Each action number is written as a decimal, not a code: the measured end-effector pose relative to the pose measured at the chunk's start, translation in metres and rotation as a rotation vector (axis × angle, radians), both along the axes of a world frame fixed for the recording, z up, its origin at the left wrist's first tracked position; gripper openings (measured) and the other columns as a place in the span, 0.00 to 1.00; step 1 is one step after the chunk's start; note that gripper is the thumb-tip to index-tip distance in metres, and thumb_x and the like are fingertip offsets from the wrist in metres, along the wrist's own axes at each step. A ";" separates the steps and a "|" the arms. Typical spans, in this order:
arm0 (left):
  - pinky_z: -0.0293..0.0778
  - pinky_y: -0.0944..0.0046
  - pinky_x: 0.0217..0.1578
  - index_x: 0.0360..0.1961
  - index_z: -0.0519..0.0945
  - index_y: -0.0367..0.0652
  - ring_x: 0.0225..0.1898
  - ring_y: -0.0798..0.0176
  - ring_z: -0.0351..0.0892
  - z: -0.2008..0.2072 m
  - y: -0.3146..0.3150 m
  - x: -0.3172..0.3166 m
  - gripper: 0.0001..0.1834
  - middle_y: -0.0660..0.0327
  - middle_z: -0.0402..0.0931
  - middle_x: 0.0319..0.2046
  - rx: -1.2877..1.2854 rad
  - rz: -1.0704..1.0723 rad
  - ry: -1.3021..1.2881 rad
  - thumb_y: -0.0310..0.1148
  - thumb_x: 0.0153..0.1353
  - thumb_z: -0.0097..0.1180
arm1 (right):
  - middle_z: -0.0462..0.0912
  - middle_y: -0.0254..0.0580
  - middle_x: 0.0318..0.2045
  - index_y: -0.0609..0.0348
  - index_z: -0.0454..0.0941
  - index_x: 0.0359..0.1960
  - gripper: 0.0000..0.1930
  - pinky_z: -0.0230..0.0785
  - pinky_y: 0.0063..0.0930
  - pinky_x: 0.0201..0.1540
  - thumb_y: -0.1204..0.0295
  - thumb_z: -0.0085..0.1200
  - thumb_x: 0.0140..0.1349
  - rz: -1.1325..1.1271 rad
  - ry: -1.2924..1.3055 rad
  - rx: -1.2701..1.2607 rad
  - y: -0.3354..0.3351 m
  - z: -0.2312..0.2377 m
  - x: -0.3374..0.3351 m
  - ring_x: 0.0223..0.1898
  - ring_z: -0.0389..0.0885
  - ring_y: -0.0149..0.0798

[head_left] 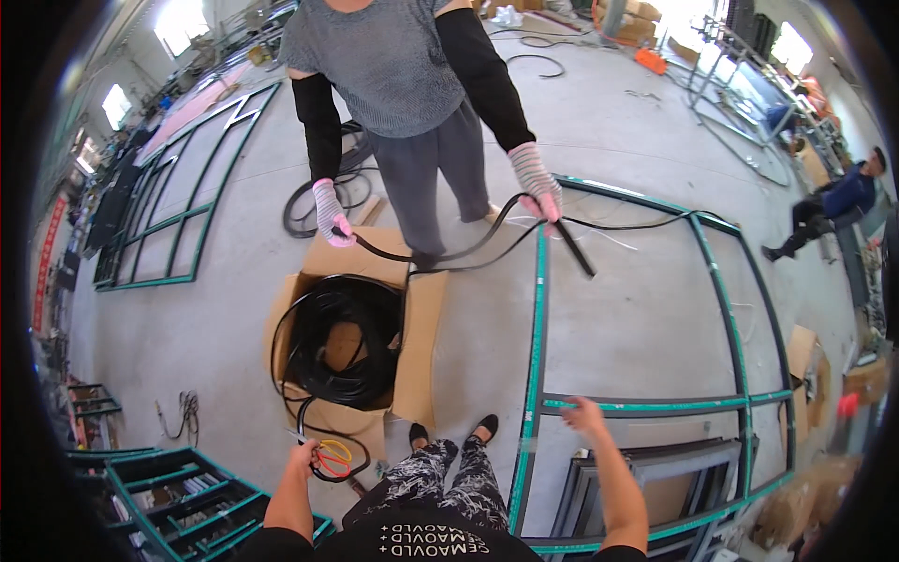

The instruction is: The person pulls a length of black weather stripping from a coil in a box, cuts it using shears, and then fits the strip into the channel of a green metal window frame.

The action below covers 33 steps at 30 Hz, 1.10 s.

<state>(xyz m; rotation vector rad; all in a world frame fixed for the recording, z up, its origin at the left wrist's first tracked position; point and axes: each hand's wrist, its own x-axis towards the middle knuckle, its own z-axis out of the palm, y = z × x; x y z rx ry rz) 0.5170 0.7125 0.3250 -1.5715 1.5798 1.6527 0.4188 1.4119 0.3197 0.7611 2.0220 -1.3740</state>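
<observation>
At the lower left, my left hand (pixel 305 453) is closed on a pair of scissors (pixel 334 457) with red and yellow handles. A black rubber strip (pixel 303 412) runs from the open cardboard box (pixel 415 375) down past this hand; whether the hand also grips it is hard to tell. My right hand (pixel 587 417) is over the left end of a crossbar on a large metal frame (pixel 646 406) with green tape, its fingers apart and seemingly holding nothing. Opposite me, a person in striped gloves (pixel 538 183) holds a length of black strip (pixel 440 255) between both hands.
A thick coil of black strip (pixel 375 370) fills the box. Grey framed panels (pixel 655 468) lie under the big frame. More green-taped frames stand at the lower left (pixel 178 496) and far left (pixel 183 220). Another person (pixel 833 201) sits at the far right.
</observation>
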 end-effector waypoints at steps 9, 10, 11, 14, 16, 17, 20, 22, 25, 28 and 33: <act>0.54 0.65 0.10 0.16 0.67 0.42 0.08 0.68 0.55 -0.023 0.007 -0.010 0.11 0.65 0.59 0.10 0.102 -0.155 0.069 0.28 0.49 0.56 | 0.83 0.46 0.36 0.53 0.79 0.47 0.20 0.73 0.39 0.42 0.56 0.55 0.56 0.459 0.246 0.345 -0.214 0.026 0.056 0.40 0.81 0.48; 0.54 0.66 0.11 0.17 0.68 0.41 0.09 0.68 0.55 -0.020 0.005 -0.012 0.10 0.65 0.59 0.10 0.115 -0.175 0.069 0.28 0.49 0.56 | 0.83 0.46 0.37 0.54 0.79 0.46 0.20 0.73 0.39 0.43 0.56 0.55 0.56 0.483 0.268 0.306 -0.237 0.023 0.057 0.40 0.81 0.47; 0.54 0.66 0.11 0.17 0.68 0.41 0.09 0.68 0.55 -0.025 -0.008 -0.009 0.10 0.65 0.59 0.10 0.117 -0.177 0.082 0.27 0.49 0.56 | 0.83 0.47 0.37 0.55 0.79 0.46 0.20 0.72 0.39 0.43 0.57 0.55 0.57 0.532 0.300 0.268 -0.269 0.033 0.054 0.41 0.81 0.48; 0.55 0.65 0.10 0.17 0.70 0.39 0.09 0.67 0.58 -0.032 -0.025 -0.005 0.09 0.64 0.62 0.11 0.139 -0.230 0.091 0.27 0.49 0.56 | 0.82 0.48 0.37 0.55 0.76 0.49 0.21 0.72 0.42 0.43 0.57 0.53 0.59 0.669 0.418 0.219 -0.335 0.046 0.056 0.41 0.80 0.50; 0.55 0.65 0.10 0.17 0.70 0.38 0.10 0.67 0.59 -0.026 -0.035 -0.005 0.08 0.63 0.62 0.11 0.131 -0.256 0.096 0.27 0.49 0.56 | 0.82 0.49 0.38 0.55 0.74 0.51 0.22 0.71 0.42 0.44 0.56 0.52 0.59 0.730 0.403 0.195 -0.368 0.056 0.055 0.42 0.79 0.51; 0.55 0.65 0.10 0.17 0.70 0.38 0.10 0.67 0.59 -0.026 -0.038 -0.005 0.08 0.63 0.62 0.11 0.139 -0.255 0.093 0.26 0.49 0.56 | 0.82 0.49 0.39 0.55 0.74 0.51 0.22 0.71 0.42 0.45 0.56 0.52 0.60 0.758 0.412 0.172 -0.376 0.054 0.054 0.43 0.79 0.51; 0.54 0.65 0.11 0.17 0.70 0.38 0.09 0.67 0.58 -0.023 -0.052 -0.005 0.09 0.63 0.61 0.11 0.141 -0.248 0.097 0.26 0.48 0.56 | 0.81 0.50 0.40 0.56 0.75 0.46 0.19 0.70 0.46 0.45 0.57 0.51 0.59 0.803 0.466 0.176 -0.384 0.063 0.051 0.45 0.77 0.53; 0.52 0.65 0.11 0.16 0.69 0.39 0.09 0.67 0.56 -0.021 -0.056 -0.005 0.09 0.63 0.61 0.10 0.132 -0.247 0.104 0.25 0.48 0.57 | 0.81 0.49 0.39 0.55 0.75 0.45 0.18 0.70 0.46 0.44 0.58 0.51 0.59 0.786 0.449 0.209 -0.375 0.071 0.049 0.44 0.78 0.53; 0.53 0.63 0.11 0.16 0.69 0.39 0.09 0.66 0.56 -0.030 -0.062 -0.005 0.10 0.63 0.60 0.10 0.133 -0.229 0.057 0.25 0.47 0.57 | 0.82 0.48 0.39 0.55 0.75 0.47 0.18 0.71 0.46 0.43 0.58 0.52 0.59 0.816 0.382 0.339 -0.351 0.063 0.049 0.43 0.79 0.52; 0.54 0.62 0.12 0.15 0.69 0.38 0.09 0.64 0.57 -0.048 -0.067 -0.002 0.11 0.62 0.61 0.10 0.133 -0.232 0.043 0.26 0.47 0.58 | 0.82 0.49 0.38 0.55 0.76 0.46 0.18 0.71 0.46 0.43 0.58 0.52 0.58 0.768 0.348 0.387 -0.327 0.058 0.055 0.42 0.79 0.52; 0.55 0.62 0.12 0.16 0.70 0.36 0.09 0.65 0.57 -0.063 -0.061 -0.014 0.10 0.61 0.62 0.10 0.146 -0.248 -0.004 0.27 0.47 0.58 | 0.81 0.51 0.37 0.55 0.76 0.42 0.17 0.71 0.48 0.42 0.58 0.52 0.58 0.710 0.360 0.398 -0.306 0.050 0.064 0.42 0.79 0.54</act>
